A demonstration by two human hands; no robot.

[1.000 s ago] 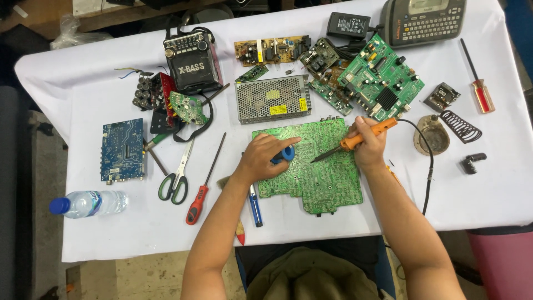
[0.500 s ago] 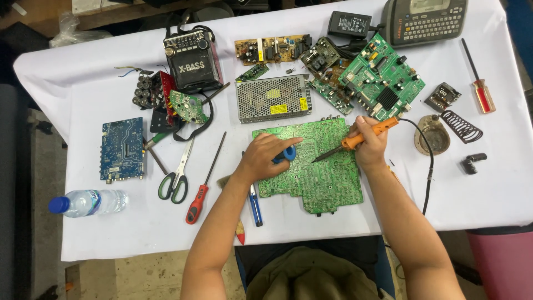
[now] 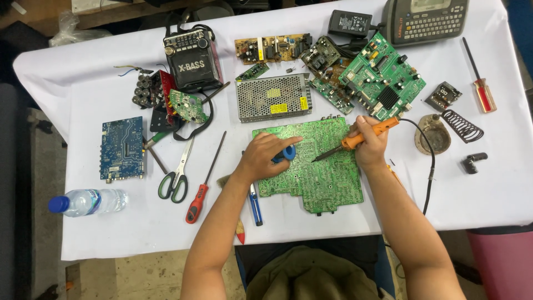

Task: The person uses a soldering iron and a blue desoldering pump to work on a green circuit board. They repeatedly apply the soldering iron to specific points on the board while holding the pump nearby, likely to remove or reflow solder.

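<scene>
Soldering looks mid-way: right hand (image 3: 371,145) clamped on orange soldering iron (image 3: 361,137), tip down on the large green circuit board (image 3: 316,166) at table centre, left hand (image 3: 262,158) at its 9 o'clock closed around a blue solder spool (image 3: 288,153); finished joints unreadable.

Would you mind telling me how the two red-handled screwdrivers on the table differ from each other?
The left screwdriver lies left of the person's left hand, slanting with its red handle toward the table's near edge. The right screwdriver lies at the far right corner, away from both hands, its handle also nearer but its tilt reversed. The left one's handle is solid red with black; the right one's looks clear red. Both have thin dark shafts and lie untouched.
</scene>
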